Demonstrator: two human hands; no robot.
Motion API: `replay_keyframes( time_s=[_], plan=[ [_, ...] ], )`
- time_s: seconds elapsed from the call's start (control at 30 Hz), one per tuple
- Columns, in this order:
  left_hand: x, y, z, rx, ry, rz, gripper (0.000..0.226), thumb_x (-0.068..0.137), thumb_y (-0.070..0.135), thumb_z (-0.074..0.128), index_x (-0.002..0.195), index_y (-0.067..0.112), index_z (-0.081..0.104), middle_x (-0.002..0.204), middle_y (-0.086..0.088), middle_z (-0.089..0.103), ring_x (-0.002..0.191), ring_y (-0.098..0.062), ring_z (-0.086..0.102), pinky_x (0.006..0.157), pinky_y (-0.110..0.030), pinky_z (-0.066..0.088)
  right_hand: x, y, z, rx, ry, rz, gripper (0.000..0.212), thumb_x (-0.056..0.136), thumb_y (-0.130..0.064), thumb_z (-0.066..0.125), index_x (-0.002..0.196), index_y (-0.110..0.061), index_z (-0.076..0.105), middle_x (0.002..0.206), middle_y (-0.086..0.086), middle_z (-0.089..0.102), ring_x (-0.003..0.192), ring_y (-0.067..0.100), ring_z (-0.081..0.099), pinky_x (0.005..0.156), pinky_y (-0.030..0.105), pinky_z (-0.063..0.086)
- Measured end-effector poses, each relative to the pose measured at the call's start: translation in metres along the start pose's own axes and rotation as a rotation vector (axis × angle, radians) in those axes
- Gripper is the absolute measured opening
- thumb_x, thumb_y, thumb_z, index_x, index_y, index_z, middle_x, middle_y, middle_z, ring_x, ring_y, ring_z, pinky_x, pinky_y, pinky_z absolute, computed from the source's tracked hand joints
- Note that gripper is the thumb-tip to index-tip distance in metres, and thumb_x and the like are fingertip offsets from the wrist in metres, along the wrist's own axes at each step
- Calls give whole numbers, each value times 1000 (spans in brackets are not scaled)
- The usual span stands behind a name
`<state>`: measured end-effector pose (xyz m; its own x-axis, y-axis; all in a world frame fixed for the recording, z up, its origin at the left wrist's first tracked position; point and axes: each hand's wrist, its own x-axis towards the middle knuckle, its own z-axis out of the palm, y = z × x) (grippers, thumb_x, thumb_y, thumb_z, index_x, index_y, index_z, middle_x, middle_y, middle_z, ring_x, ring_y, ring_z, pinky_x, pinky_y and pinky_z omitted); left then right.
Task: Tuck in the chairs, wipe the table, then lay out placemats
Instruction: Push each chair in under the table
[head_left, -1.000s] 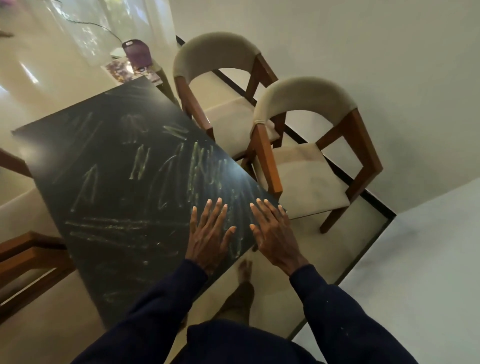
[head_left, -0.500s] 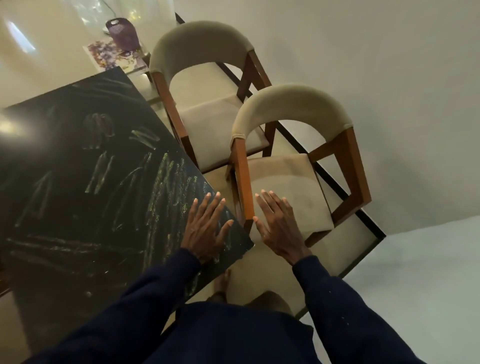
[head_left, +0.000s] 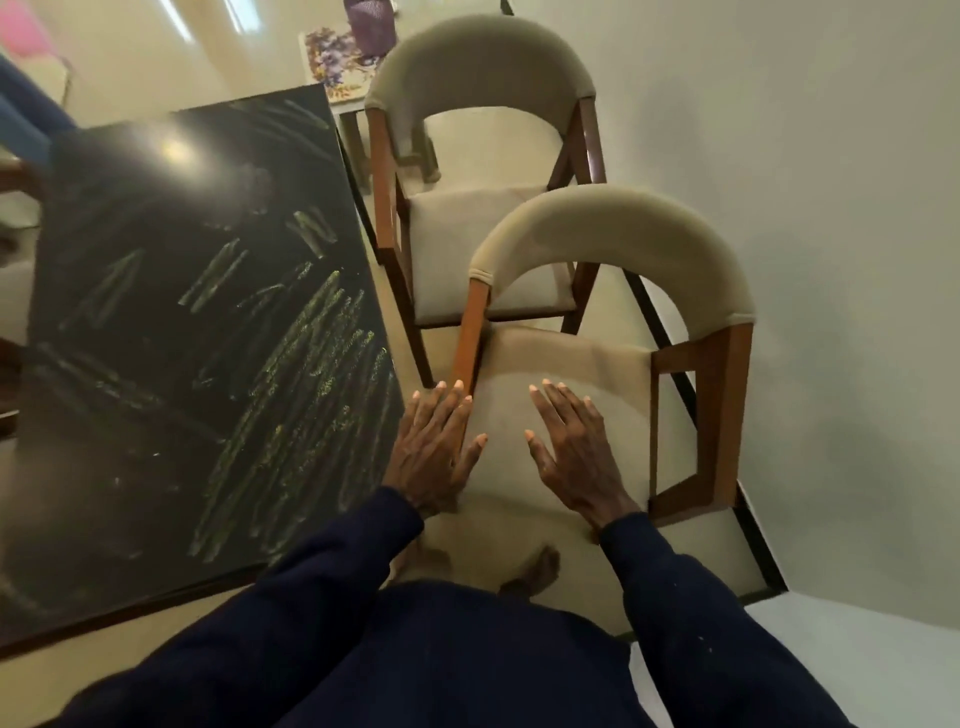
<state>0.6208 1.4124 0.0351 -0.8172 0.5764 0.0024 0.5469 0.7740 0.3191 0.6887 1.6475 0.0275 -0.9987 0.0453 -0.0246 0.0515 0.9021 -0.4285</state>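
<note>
Both hands are flat, fingers spread, gripping nothing. The left hand lies over the left front corner of the near chair, at its wooden arm post. The right hand is over the middle of the seat cushion. Contact with the cushion cannot be confirmed.

The near chair stands just beside the right edge of the desk, not tucked. The desk lies left of both hands, the left hand nearer. The far chair likewise stands out.

Judgement: tucking calls for a leftward push. Yellowish smears mark the desk; wiping not yet done.
</note>
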Motion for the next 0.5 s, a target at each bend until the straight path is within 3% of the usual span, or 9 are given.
replay_keyframes(
  time_s=[0.3,0.5],
  plan=[
    [44,69,23,21,-45,-48,73,110,61,23,161,14,41,171,-11,32,162,-28,20,132,-55,14,2,78,-40,-21,-25,-55,67,106,-47,38,167,-18,29,171,12,34,161,31,29,128,59,29],
    [87,88,39,-32,-22,-64,71,109,59,25,162,14,39,173,-10,29,163,-26,18,132,-46,5,28,107,-59,-36,-29,-60,67,105,-46,39,165,-16,35,168,14,40,158,33,33,125,63,32]
  ],
)
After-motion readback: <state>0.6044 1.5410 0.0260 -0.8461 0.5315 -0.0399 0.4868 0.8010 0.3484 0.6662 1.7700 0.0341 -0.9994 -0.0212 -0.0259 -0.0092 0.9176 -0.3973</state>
